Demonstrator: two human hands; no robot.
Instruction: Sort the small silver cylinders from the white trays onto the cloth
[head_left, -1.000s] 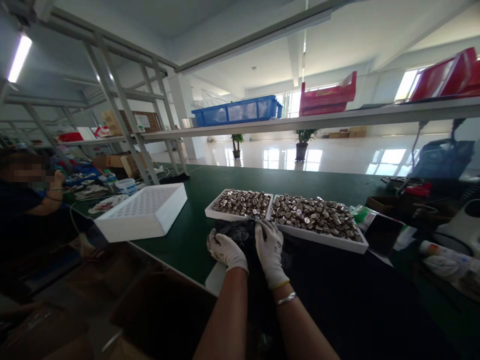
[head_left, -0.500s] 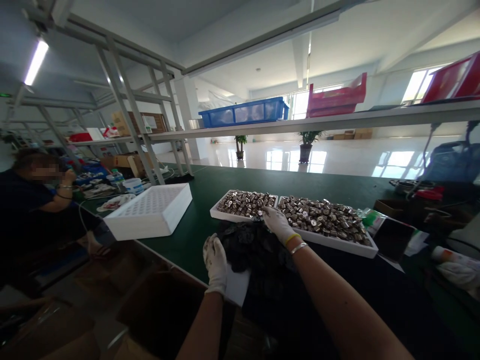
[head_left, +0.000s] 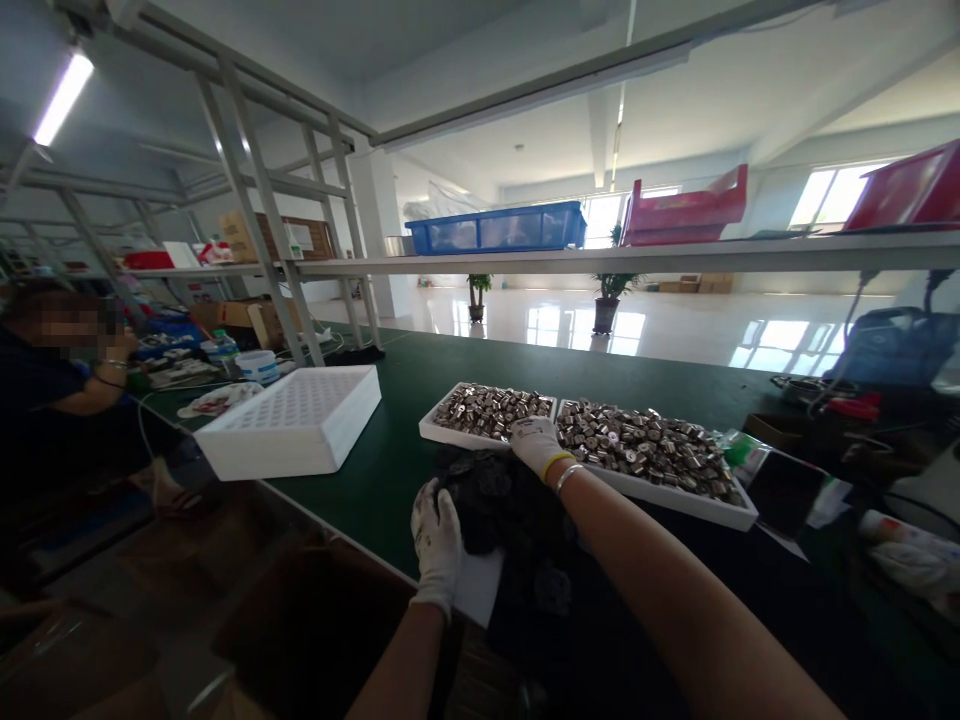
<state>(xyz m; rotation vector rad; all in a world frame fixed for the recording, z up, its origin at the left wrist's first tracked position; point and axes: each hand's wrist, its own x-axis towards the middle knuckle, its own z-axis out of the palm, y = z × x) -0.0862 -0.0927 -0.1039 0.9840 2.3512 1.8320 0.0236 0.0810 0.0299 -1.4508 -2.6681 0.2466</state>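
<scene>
My left hand (head_left: pixel 436 548), in a white glove with dark smudges, is upright at the left side of a dark heap of thin black pieces (head_left: pixel 487 490). Its fingers are curled, and what they hold, if anything, is hidden. My right hand (head_left: pixel 537 447), gloved in white with a yellow cuff, is bent over the heap's far edge by the smaller white tray (head_left: pixel 450 433). Its fingertips are tucked out of sight. Small silvery metal cylinders (head_left: pixel 487 408) fill that tray. More cylinders (head_left: pixel 652 445) lie in the larger white tray (head_left: pixel 720 510) on the right.
A white foam box (head_left: pixel 277 450) with rows of round hollows stands left on the green table (head_left: pixel 405 365). Overhead, a shelf (head_left: pixel 465 264) carries a blue bin (head_left: pixel 495 230) and red bins (head_left: pixel 686 215). A person (head_left: pixel 60 370) sits at far left. Dark containers (head_left: pixel 795 480) stand right.
My right hand has drawn back from the cylinders toward the black heap, slightly left and down. My left hand has turned a little beside the heap. The view has shifted slightly.
</scene>
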